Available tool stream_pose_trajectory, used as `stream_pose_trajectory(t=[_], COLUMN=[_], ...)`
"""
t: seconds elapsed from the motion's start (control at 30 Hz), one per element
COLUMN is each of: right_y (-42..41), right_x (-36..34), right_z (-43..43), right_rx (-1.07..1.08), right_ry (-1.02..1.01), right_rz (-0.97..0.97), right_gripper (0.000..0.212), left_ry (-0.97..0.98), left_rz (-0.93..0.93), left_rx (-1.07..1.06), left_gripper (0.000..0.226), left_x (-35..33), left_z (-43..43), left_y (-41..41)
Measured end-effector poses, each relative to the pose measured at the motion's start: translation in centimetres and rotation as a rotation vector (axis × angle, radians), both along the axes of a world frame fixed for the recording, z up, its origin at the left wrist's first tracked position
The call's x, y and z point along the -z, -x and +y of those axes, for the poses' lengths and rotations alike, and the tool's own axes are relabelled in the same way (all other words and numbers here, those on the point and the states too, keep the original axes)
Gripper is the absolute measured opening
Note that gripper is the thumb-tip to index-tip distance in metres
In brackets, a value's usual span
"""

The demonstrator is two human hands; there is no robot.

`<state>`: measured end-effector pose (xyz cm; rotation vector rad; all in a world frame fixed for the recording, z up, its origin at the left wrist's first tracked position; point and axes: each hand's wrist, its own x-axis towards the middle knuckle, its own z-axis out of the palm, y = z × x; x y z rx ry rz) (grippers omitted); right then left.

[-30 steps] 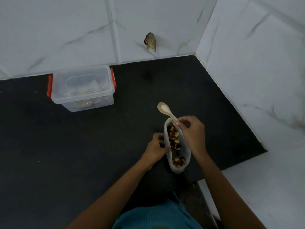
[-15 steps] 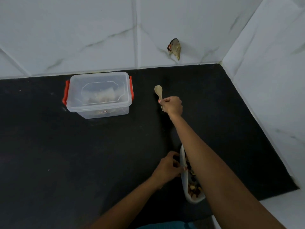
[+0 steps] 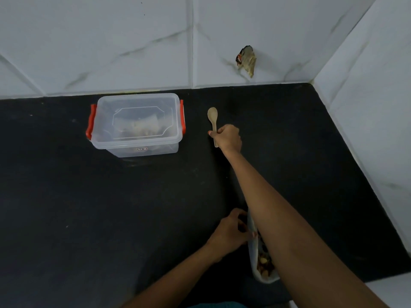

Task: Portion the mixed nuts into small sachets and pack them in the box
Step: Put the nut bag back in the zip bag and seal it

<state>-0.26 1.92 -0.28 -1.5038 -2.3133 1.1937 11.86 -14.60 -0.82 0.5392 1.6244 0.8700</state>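
My right hand (image 3: 228, 138) is stretched far forward, closed around the handle of a small wooden spoon (image 3: 212, 116) whose bowl points toward the back wall, low over the black counter. Near me, my left hand (image 3: 231, 232) pinches the rim of a clear sachet (image 3: 255, 258) holding mixed nuts; my right forearm hides most of it. A clear plastic box (image 3: 138, 124) with orange clips and its lid on stands at the back left, with pale sachets visible inside.
The black counter (image 3: 111, 207) ends at white marble-look walls behind and to the right. A crumpled bit of wrapper (image 3: 246, 60) sticks to the back wall. A white ledge (image 3: 387, 290) borders the counter at the lower right.
My right hand lifted the spoon out of the sachet and carried it forward to the back of the counter, right of the box. My left hand stayed on the sachet.
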Motion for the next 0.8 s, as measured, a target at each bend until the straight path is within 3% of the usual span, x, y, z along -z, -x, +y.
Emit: stream_pose_trajectory(t=[0.2, 0.3, 0.63, 0.8], right_y=[-1.6, -3.7, -17.0, -24.1], right_x=[-1.0, -1.8, -5.9, -6.4], right_z=[-0.1, -0.3, -4.0, -7.6], right_rx=[0.036, 0.035, 0.112, 0.218], right_ry=[0.098, 0.113, 0.113, 0.147], right_rz=[0.065, 0.108, 0.225, 0.120], right_gripper=[0.027, 0.018, 0.008, 0.008], left_ry=[0.007, 0.023, 0.018, -0.064], left_rz=[0.032, 0.033, 0.098, 0.255], left_rx=[0.002, 0.009, 0.019, -0.043], left_gripper=[0.048, 0.048, 0.049, 0.038], left_x=[-0.3, -0.5, -1.2, -2.1], left_z=[0.0, 0.0, 0.2, 1.9], left_y=[-0.1, 0.0, 0.3, 0.9])
